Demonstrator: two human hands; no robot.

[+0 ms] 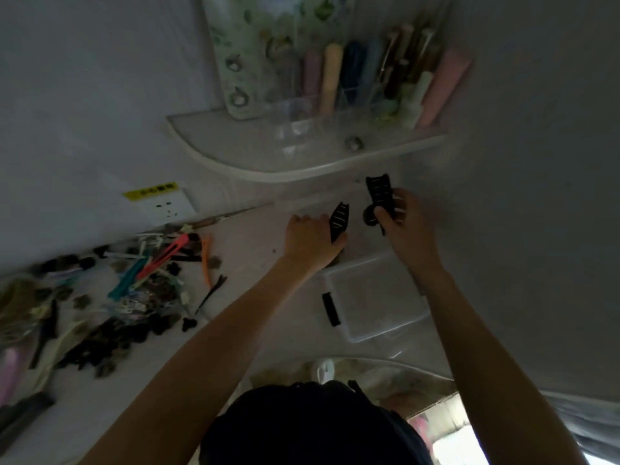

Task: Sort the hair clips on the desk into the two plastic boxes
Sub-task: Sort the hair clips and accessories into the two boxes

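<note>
Both arms are reaching forward over the worktop. The left hand is gripping a black claw clip; the right hand is pinching a larger black claw clip. A clear plastic box is lying just below them. Mixed colourful hair clips are lying heaped at left.
</note>
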